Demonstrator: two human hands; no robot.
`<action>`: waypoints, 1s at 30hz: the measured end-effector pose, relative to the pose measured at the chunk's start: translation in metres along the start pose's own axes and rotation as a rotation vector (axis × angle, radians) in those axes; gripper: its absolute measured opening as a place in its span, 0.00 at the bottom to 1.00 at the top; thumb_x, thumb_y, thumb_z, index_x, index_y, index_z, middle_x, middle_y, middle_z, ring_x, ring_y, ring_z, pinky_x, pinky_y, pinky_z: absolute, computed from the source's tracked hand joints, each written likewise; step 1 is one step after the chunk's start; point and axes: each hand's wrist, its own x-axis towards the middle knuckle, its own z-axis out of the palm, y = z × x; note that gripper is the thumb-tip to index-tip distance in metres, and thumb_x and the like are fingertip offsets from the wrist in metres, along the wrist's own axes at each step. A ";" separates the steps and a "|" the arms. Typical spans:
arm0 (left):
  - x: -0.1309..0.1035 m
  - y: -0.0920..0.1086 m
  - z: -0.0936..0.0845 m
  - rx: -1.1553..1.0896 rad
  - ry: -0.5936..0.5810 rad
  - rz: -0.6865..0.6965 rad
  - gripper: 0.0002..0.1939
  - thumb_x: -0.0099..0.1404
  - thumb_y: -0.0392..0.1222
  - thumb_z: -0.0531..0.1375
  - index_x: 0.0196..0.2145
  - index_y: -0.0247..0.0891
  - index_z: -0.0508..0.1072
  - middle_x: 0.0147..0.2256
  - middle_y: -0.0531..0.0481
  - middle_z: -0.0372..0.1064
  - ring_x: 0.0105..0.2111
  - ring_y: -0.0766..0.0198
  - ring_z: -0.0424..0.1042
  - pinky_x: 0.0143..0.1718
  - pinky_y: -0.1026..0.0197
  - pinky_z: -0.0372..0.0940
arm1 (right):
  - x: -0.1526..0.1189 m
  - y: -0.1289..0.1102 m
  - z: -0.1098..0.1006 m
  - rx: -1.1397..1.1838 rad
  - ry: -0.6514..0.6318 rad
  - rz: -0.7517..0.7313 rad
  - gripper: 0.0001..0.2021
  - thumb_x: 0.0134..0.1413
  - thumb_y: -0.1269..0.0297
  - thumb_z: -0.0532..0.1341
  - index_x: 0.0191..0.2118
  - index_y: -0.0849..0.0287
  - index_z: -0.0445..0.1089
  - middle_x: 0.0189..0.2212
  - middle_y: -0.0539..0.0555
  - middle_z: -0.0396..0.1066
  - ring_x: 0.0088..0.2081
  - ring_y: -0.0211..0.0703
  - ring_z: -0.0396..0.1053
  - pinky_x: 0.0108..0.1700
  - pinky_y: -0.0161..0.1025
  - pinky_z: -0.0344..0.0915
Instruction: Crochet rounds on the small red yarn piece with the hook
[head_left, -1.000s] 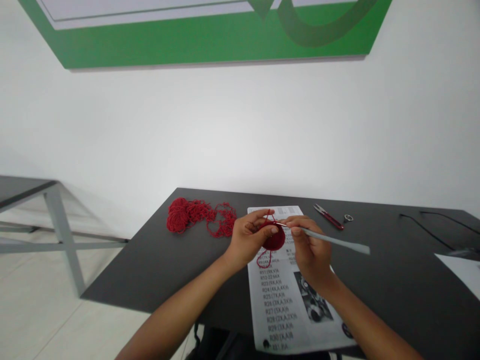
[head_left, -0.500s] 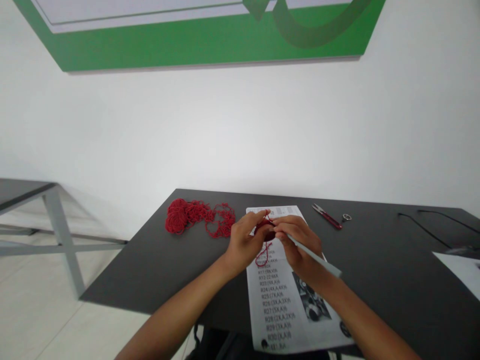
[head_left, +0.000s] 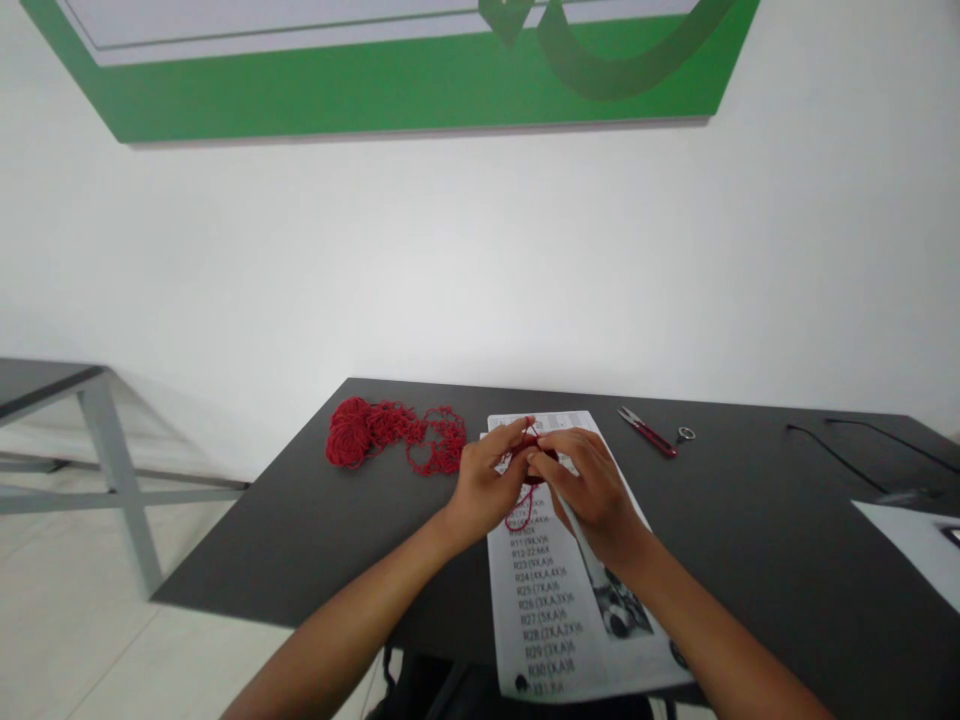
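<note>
My left hand (head_left: 487,482) is closed on a small dark red crochet piece (head_left: 534,476), with a strand of red yarn looped over its raised index finger. My right hand (head_left: 592,488) meets it there, closed round a crochet hook (head_left: 580,530) whose pale handle shows beneath the palm. Fingers hide the hook's tip and much of the piece. A loose tail of red yarn (head_left: 517,520) hangs below the piece over a printed pattern sheet (head_left: 536,600). To the left lies a red yarn ball (head_left: 349,434) with tangled strands (head_left: 439,440) beside it.
Red-handled thread snips (head_left: 649,433) and a small metal ring (head_left: 685,434) lie right of the sheet on the dark table (head_left: 360,530). Farther right are eyeglasses (head_left: 847,460) and a white paper (head_left: 915,550). A white wall rises behind.
My right hand has turned, swinging the hook's handle from pointing out to the right to a steeper angle under the palm. The view has shifted slightly.
</note>
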 end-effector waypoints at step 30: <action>0.020 0.002 -0.010 -0.065 0.150 -0.229 0.20 0.55 0.39 0.70 0.47 0.33 0.82 0.30 0.49 0.81 0.30 0.62 0.76 0.36 0.61 0.70 | -0.004 -0.011 0.017 0.946 0.161 0.934 0.13 0.67 0.52 0.59 0.38 0.56 0.72 0.44 0.60 0.82 0.47 0.54 0.80 0.52 0.56 0.75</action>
